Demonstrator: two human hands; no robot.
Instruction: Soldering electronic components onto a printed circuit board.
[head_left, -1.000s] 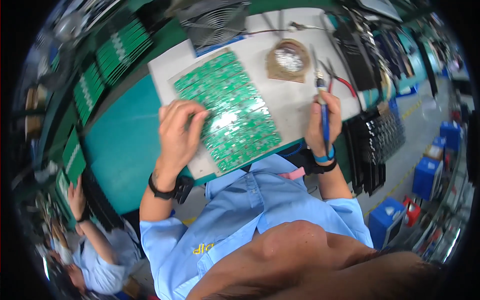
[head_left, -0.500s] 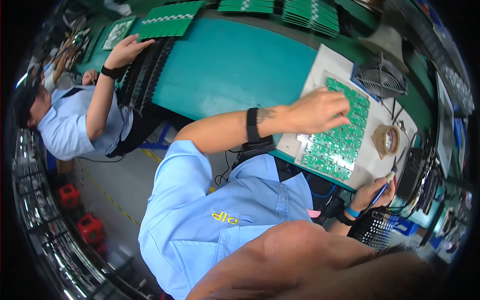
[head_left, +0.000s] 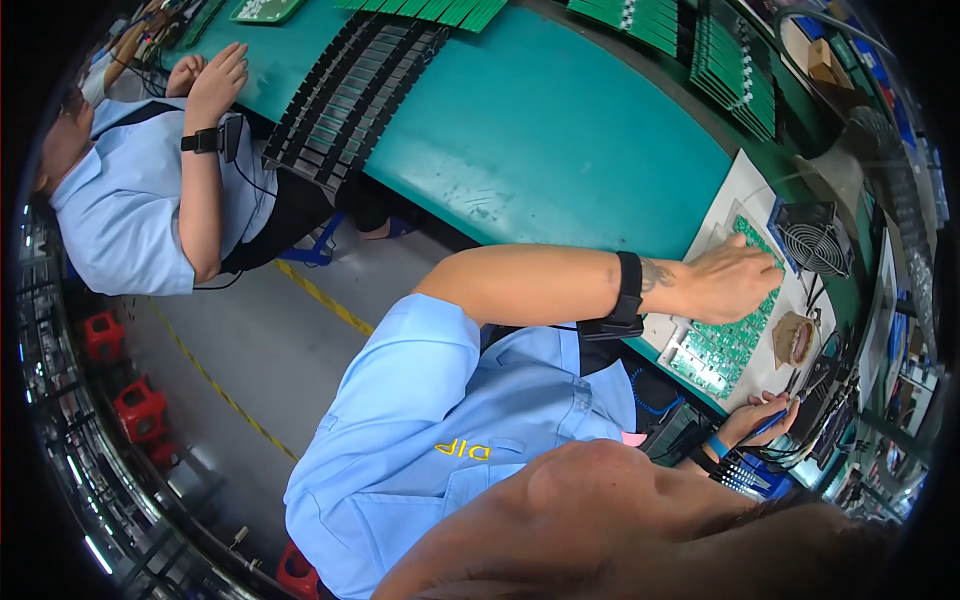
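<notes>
My left hand (head_left: 735, 280), with a black band on the wrist, is over a green circuit board panel (head_left: 715, 355) full of small parts. Its fingers are bent down and drawn together at the board's far part; what they pinch, if anything, is too small to see. The panel lies on a white sheet (head_left: 735, 190) on the bench. Beside the panel's near end, my right hand (head_left: 760, 420) grips a slim soldering iron (head_left: 770, 424) with a blue handle. A blue strap rings that wrist. The iron's tip is hard to make out.
A brown round roll (head_left: 800, 342) sits right of the panel, below a small black fan (head_left: 815, 245). Stacked green boards (head_left: 735, 75) line the far side. Black slotted racks (head_left: 350, 95) stand near a co-worker (head_left: 130, 215) at left. Red stools (head_left: 140, 408) are on the floor.
The view has swung, so the bench appears shifted. My left hand has lowered to the panel, fingers now pointing down. The co-worker's hand has drawn back from the boards.
</notes>
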